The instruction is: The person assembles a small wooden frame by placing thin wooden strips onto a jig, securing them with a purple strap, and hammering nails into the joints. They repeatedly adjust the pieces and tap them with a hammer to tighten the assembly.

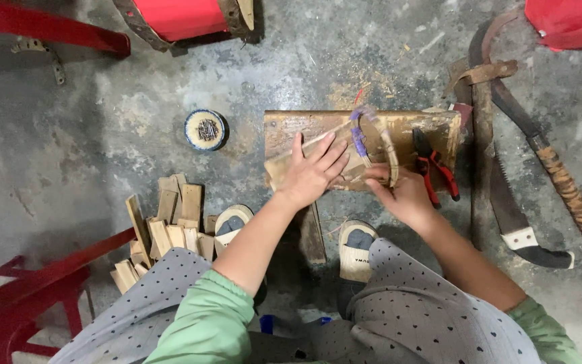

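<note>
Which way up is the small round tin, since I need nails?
Upright and open: the round tin sits on the floor, nails visible inside.

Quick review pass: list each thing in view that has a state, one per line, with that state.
Left hand: flat, pressing a wood piece on the board.
Right hand: closed on the curved strip.
Curved strip: bent, held on edge.
Board: lying flat on the floor.
Pliers: lying on the board, untouched.
Nail tin: open, nails inside.
Wood pieces: loosely piled.
Saw: lying on the floor.
</note>
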